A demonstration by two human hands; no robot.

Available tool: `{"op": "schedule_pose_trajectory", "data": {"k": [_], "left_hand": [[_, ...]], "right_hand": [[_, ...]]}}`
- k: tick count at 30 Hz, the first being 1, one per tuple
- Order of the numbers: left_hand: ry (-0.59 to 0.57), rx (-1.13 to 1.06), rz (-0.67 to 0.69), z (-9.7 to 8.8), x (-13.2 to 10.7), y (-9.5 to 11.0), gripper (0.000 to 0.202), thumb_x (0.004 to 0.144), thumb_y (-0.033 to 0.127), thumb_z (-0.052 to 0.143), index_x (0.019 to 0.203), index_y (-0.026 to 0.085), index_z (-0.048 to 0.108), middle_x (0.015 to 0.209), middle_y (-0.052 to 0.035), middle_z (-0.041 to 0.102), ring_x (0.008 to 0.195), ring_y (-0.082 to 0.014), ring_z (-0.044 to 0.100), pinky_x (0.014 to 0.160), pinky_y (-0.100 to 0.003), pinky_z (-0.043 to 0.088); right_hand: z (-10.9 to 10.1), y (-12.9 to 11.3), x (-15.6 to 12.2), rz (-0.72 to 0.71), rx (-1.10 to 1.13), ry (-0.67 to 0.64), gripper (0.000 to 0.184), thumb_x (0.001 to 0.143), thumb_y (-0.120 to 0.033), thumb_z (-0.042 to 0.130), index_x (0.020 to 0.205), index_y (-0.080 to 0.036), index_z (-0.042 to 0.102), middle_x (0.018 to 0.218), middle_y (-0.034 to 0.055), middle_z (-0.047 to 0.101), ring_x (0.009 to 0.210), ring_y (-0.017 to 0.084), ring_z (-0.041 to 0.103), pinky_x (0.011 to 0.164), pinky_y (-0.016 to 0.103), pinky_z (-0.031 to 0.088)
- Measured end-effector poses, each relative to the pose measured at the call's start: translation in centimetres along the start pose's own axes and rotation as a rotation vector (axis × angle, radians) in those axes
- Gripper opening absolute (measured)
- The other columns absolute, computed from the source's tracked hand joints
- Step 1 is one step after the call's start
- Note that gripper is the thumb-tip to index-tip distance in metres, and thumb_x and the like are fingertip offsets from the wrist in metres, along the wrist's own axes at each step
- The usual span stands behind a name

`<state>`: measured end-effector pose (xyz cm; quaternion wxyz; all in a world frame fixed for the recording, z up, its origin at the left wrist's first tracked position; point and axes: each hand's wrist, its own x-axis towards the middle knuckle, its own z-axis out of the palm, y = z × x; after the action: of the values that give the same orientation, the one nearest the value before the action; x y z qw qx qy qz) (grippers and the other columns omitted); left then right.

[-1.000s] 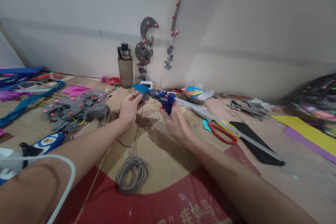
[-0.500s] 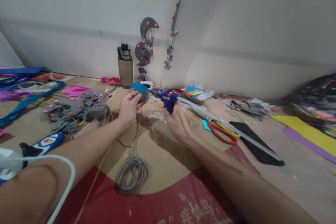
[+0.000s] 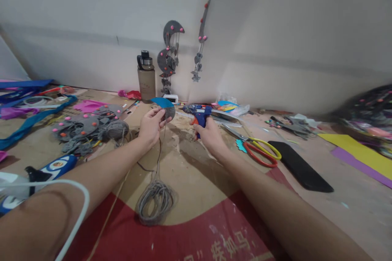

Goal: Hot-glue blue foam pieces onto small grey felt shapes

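My left hand [image 3: 150, 125] is closed on a small felt piece [image 3: 165, 107], blue on top and grey beneath, held up over the cardboard. A grey cord [image 3: 159, 159] hangs from it down to a coil [image 3: 155, 202] on the mat. My right hand [image 3: 208, 135] is wrapped round the handle of a blue glue gun [image 3: 199, 112]. The gun's nozzle points left toward the felt piece, with a clear gap between them.
A brown bottle [image 3: 146, 78] stands at the wall beside hanging grey felt ornaments [image 3: 168, 55]. Grey felt shapes with pink dots [image 3: 88, 127] lie at left. Scissors with red and yellow handles [image 3: 259, 151] and a black slab [image 3: 300, 167] lie at right. Coloured sheets [image 3: 361, 155] sit far right.
My right hand has drawn the glue gun to the right, away from the felt piece it was touching. My left hand has stayed almost in place.
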<state>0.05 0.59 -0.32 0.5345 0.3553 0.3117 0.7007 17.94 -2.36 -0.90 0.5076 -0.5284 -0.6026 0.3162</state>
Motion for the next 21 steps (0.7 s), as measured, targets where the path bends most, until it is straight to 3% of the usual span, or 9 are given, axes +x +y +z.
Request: {"op": "schedule_pose_trajectory", "data": {"k": [2, 5, 8, 10, 11, 13, 16, 18, 21], "left_hand": [[0.018, 0.016, 0.028, 0.2, 0.0, 0.1, 0.017, 0.063, 0.020, 0.071, 0.074, 0.014, 0.059, 0.078, -0.0030, 0.064, 0.072, -0.0120, 0.062, 0.070, -0.031, 0.056], [0.036, 0.065, 0.100, 0.6, 0.0, 0.3, 0.019, 0.059, 0.022, 0.074, 0.072, 0.014, 0.061, 0.073, -0.0013, 0.062, 0.068, -0.0114, 0.061, 0.070, -0.032, 0.056], [0.013, 0.161, 0.177, 0.9, -0.1, 0.6, 0.021, 0.059, 0.025, 0.074, 0.074, 0.014, 0.064, 0.070, -0.0012, 0.062, 0.065, -0.0115, 0.060, 0.070, -0.031, 0.055], [-0.015, 0.247, 0.230, 1.2, -0.4, 0.9, 0.021, 0.061, 0.027, 0.072, 0.075, 0.014, 0.065, 0.071, -0.0014, 0.063, 0.065, -0.0119, 0.060, 0.070, -0.030, 0.054], [-0.035, 0.298, 0.262, 1.3, -0.6, 1.1, 0.019, 0.062, 0.028, 0.071, 0.076, 0.015, 0.066, 0.072, -0.0014, 0.063, 0.065, -0.0120, 0.060, 0.070, -0.030, 0.053], [-0.077, 0.419, 0.337, 1.7, -1.2, 1.6, 0.016, 0.066, 0.027, 0.068, 0.078, 0.016, 0.068, 0.072, -0.0012, 0.064, 0.066, -0.0122, 0.060, 0.070, -0.028, 0.051], [-0.150, 0.595, 0.435, 2.4, -2.3, 2.4, 0.013, 0.068, 0.024, 0.067, 0.078, 0.017, 0.070, 0.072, -0.0012, 0.065, 0.068, -0.0125, 0.059, 0.072, -0.025, 0.048], [-0.168, 0.627, 0.422, 2.8, -2.9, 2.6, 0.011, 0.066, 0.021, 0.068, 0.075, 0.016, 0.071, 0.071, -0.0016, 0.065, 0.069, -0.0132, 0.059, 0.073, -0.024, 0.047], [-0.183, 0.550, 0.308, 3.1, -3.2, 2.1, 0.015, 0.067, 0.025, 0.068, 0.078, 0.016, 0.070, 0.075, -0.0028, 0.067, 0.071, -0.0141, 0.061, 0.074, -0.027, 0.049]], "right_hand": [[-0.5, 0.6, 0.8, 0.070, -0.122, -0.011, 0.012, 0.071, -0.025, 0.050, 0.081, -0.020, 0.047, 0.062, -0.0009, 0.055, 0.050, 0.014, 0.051, 0.051, 0.028, 0.043], [-1.7, 1.3, 1.4, 0.019, -0.418, -0.024, 0.014, 0.069, -0.028, 0.056, 0.063, -0.021, 0.045, 0.057, 0.0024, 0.051, 0.063, 0.020, 0.054, 0.065, 0.036, 0.045], [-2.6, 1.2, 1.1, -0.101, -0.634, 0.129, 0.022, 0.066, -0.032, 0.062, 0.061, -0.020, 0.045, 0.073, 0.0109, 0.055, 0.086, 0.028, 0.053, 0.080, 0.048, 0.040], [-2.4, 0.4, 0.6, -0.181, -0.646, 0.265, 0.022, 0.065, -0.031, 0.063, 0.068, -0.018, 0.046, 0.087, 0.0147, 0.055, 0.097, 0.031, 0.048, 0.086, 0.052, 0.036], [-2.0, -0.2, 0.3, -0.202, -0.589, 0.277, 0.021, 0.067, -0.031, 0.061, 0.072, -0.018, 0.046, 0.091, 0.0145, 0.054, 0.098, 0.030, 0.048, 0.087, 0.052, 0.036], [-0.6, -1.7, -0.3, -0.206, -0.340, 0.170, 0.018, 0.073, -0.031, 0.054, 0.081, -0.018, 0.045, 0.091, 0.0109, 0.054, 0.091, 0.023, 0.051, 0.085, 0.046, 0.041], [1.8, -3.7, -1.3, -0.046, 0.226, -0.043, 0.035, 0.070, -0.027, 0.059, 0.098, -0.019, 0.040, 0.098, 0.0068, 0.055, 0.085, 0.015, 0.056, 0.080, 0.035, 0.046], [2.7, -4.6, -1.9, 0.070, 0.521, -0.155, 0.038, 0.069, -0.023, 0.059, 0.099, -0.021, 0.036, 0.087, 0.0012, 0.057, 0.073, 0.011, 0.057, 0.074, 0.031, 0.048], [2.5, -5.1, -2.3, 0.166, 0.662, -0.242, 0.024, 0.072, -0.025, 0.057, 0.089, -0.021, 0.040, 0.064, -0.0077, 0.047, 0.050, 0.006, 0.045, 0.059, 0.025, 0.046]]}}
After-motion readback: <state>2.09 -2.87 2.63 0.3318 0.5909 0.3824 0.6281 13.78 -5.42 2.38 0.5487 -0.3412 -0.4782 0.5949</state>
